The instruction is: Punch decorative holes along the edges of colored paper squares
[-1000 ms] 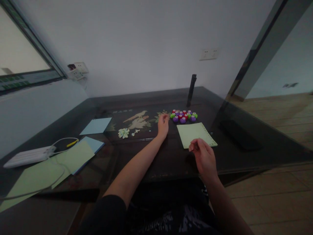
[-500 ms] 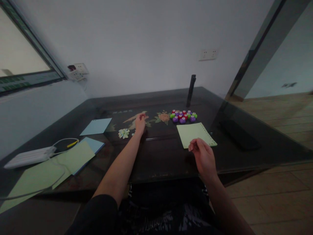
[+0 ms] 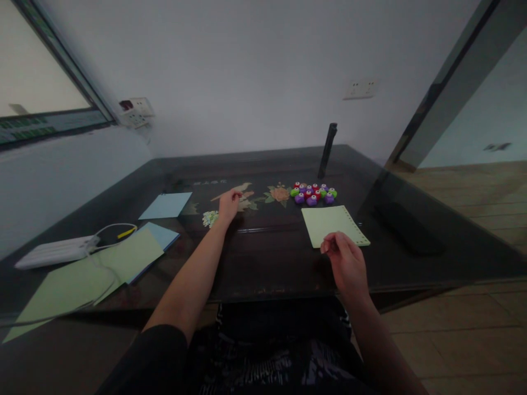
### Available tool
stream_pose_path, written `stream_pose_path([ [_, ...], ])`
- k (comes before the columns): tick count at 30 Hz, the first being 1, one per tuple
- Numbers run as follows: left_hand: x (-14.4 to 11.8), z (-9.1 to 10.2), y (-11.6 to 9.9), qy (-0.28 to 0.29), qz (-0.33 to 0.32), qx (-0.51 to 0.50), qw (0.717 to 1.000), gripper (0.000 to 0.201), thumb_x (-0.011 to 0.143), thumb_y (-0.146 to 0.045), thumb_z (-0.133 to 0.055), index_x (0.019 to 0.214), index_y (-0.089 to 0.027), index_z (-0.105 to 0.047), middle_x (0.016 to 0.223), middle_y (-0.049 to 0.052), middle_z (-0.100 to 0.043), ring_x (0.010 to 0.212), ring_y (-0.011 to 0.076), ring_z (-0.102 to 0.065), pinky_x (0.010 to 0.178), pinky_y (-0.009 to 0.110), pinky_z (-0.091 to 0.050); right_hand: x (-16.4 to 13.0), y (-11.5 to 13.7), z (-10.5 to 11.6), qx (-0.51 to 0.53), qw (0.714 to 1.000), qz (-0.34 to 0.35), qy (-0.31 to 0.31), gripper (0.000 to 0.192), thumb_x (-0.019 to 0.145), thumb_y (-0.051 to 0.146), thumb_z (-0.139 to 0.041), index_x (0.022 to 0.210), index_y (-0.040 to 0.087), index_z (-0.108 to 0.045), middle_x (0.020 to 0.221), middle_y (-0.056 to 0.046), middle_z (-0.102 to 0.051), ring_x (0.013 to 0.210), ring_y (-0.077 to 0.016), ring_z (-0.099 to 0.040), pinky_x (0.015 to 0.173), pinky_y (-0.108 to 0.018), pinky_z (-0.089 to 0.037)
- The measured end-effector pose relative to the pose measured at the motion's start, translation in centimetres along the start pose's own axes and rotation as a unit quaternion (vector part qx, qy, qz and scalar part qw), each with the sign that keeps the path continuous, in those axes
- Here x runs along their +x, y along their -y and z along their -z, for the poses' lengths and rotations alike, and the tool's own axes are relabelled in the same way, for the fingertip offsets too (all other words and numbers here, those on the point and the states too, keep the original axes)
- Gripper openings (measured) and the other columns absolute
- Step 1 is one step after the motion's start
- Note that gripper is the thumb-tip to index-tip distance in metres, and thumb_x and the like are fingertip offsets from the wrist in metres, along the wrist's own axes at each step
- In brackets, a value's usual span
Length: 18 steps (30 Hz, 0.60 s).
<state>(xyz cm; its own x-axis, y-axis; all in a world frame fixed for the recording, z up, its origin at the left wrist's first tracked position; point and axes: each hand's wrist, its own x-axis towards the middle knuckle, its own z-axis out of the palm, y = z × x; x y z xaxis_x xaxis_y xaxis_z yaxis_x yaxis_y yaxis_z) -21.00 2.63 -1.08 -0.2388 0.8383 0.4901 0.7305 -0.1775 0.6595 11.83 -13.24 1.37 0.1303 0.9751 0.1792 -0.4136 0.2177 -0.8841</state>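
My left hand rests on the dark glass tabletop with its fingers curled, right beside a small pile of pale paper cut-outs. Whether it pinches anything is too small to see. My right hand sits at the near edge of a light green paper sheet with a punched right border, thumb and fingers closed on that edge. A cluster of small purple, red and green craft punches lies just beyond the sheet, apart from both hands.
A black upright cylinder stands behind the punches. At left lie a blue sheet, stacked green and blue sheets, and a white power strip with cables. A dark flat object lies at right near the table edge.
My left hand has swept left from beside the punches to the pile of cut-outs. My right hand has stayed at the green sheet's near edge.
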Motion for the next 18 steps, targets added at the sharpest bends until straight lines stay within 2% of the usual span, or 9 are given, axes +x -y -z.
stream_pose_path([
  [4, -1.1, -0.2, -2.2, 0.065, -0.078, 0.073, 0.992, 0.023, 0.081, -0.014, -0.043, 0.086, -0.02, -0.064, 0.093, 0.007, -0.068, 0.091, 0.0198, -0.061, 0.089, 0.034, -0.045, 0.0, 0.0, 0.0, -0.003, 1.0, 0.004, 0.007, 0.024, 0.083, 0.038, -0.059, 0.071, 0.018, -0.063, 0.061, 0.0, -0.051, 0.06, -0.0119, -0.048, 0.058, -0.026, -0.038],
  [6, -1.9, -0.4, -3.5, 0.1, -0.126, 0.12, 0.98, 0.024, 0.083, -0.015, -0.042, 0.091, -0.02, -0.064, 0.1, 0.007, -0.067, 0.094, 0.0197, -0.06, 0.089, 0.032, -0.044, 0.0, 0.0, 0.0, -0.005, 1.0, 0.007, 0.008, 0.024, 0.083, 0.038, -0.059, 0.071, 0.018, -0.063, 0.062, 0.0, -0.052, 0.06, -0.0121, -0.048, 0.059, -0.026, -0.038],
  [9, -2.8, -1.0, -5.1, 0.132, -0.166, 0.183, 0.96, 0.025, 0.085, -0.017, -0.041, 0.095, -0.02, -0.064, 0.103, 0.008, -0.065, 0.097, 0.0212, -0.059, 0.087, 0.033, -0.044, -0.1, 0.0, 0.0, -0.01, 1.0, 0.009, 0.007, 0.023, 0.083, 0.038, -0.059, 0.07, 0.018, -0.063, 0.061, 0.0, -0.051, 0.06, -0.0123, -0.048, 0.059, -0.026, -0.038],
  [12, -3.3, -1.5, -5.9, 0.149, -0.178, 0.209, 0.95, 0.024, 0.084, -0.016, -0.042, 0.094, -0.02, -0.064, 0.101, 0.009, -0.064, 0.097, 0.0222, -0.058, 0.088, 0.034, -0.043, -0.1, 0.1, -0.1, -0.017, 1.0, 0.003, 0.011, 0.024, 0.082, 0.039, -0.06, 0.07, 0.019, -0.063, 0.06, 0.0, -0.051, 0.06, -0.0125, -0.047, 0.059, -0.027, -0.038],
  [18, -3.5, -1.4, -6.4, 0.146, -0.206, 0.26, 0.932, 0.025, 0.086, -0.016, -0.04, 0.095, -0.019, -0.064, 0.098, 0.01, -0.063, 0.097, 0.0229, -0.058, 0.087, 0.035, -0.043, 0.0, 0.0, -0.3, -0.057, 0.998, -0.012, 0.039, 0.027, 0.083, 0.042, -0.059, 0.07, 0.019, -0.064, 0.06, 0.0, -0.051, 0.06, -0.0133, -0.047, 0.057, -0.027, -0.038],
])
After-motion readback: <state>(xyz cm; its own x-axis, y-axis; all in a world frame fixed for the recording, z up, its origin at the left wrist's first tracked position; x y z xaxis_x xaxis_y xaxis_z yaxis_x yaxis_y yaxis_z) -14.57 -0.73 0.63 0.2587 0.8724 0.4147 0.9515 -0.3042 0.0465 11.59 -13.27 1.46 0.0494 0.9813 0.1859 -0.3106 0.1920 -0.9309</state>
